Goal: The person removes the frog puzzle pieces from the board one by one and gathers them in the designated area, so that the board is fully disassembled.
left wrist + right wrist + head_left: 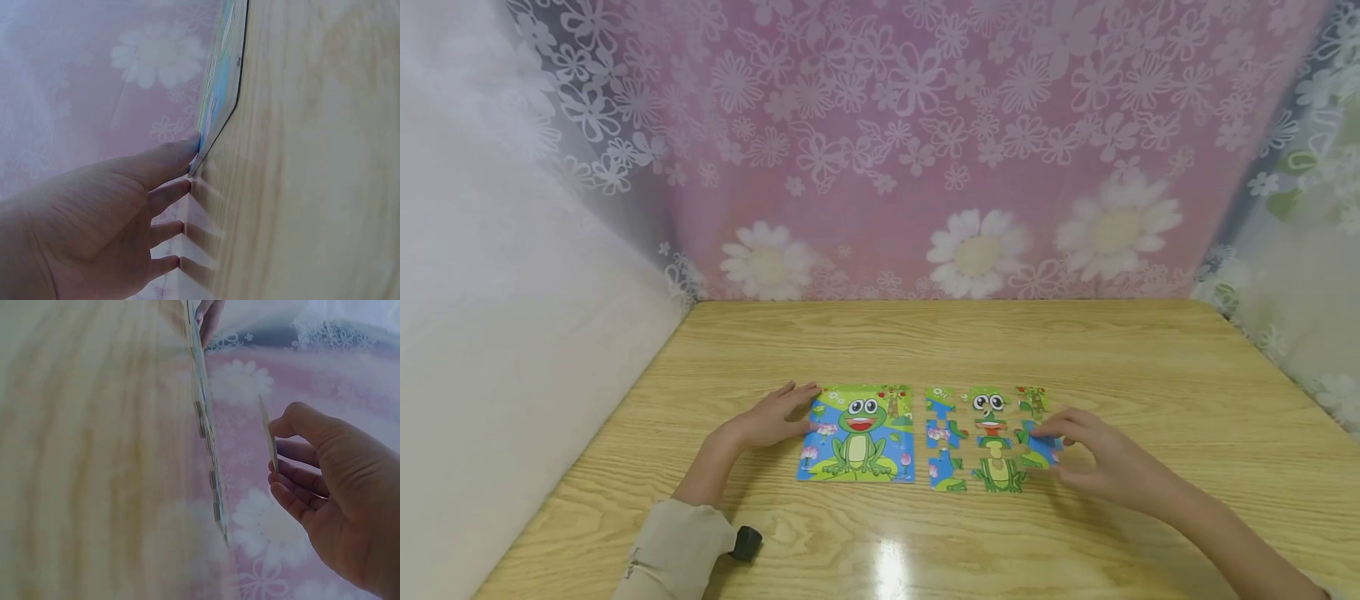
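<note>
A square board [880, 454] with a green frog picture lies on the table. My left hand [771, 418] is at its left edge, fingers loosely extended; in the left wrist view the thumb touches the board's corner and the other fingertips rest by the tabletop. Right of the board, puzzle pieces with the same frog are laid out in rough rows, among them an eyes piece [988, 401], a legs piece [1000, 477] and a tree piece [1033, 402]. My right hand [1108, 467] pinches a blue puzzle piece [270, 442] between thumb and fingers, raised above the table at the layout's right side.
The wood-grain table [820, 342] reaches back to a pink flowered curtain [865, 183]. White cloth [535, 333] hangs along the left side. A black strap end [747, 543] sticks out by the left sleeve [677, 546].
</note>
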